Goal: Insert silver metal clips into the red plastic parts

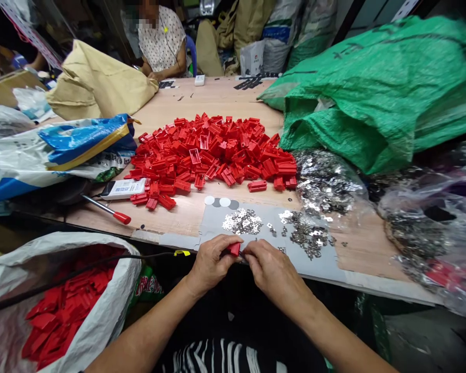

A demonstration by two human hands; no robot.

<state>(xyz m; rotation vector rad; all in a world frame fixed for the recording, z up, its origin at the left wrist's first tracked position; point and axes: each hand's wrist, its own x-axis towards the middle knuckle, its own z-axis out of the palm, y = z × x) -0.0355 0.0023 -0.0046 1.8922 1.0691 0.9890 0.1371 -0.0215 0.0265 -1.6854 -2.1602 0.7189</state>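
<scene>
Left hand [212,264] and right hand [274,272] pinch a red plastic part [234,249] near loose silver pieces [242,221] on a grey sheet [314,269].

My wooden tabletop [186,215] carries a big heap of red plastic pieces [212,150], and a screwdriver with a red handle [108,211] lies just left of it beside a white box [122,189]. Nearer me sits a grey card [217,223] scattered with small metal bits [243,221], and a clear bag of more metal bits [326,181] rests just right of the heap
</scene>
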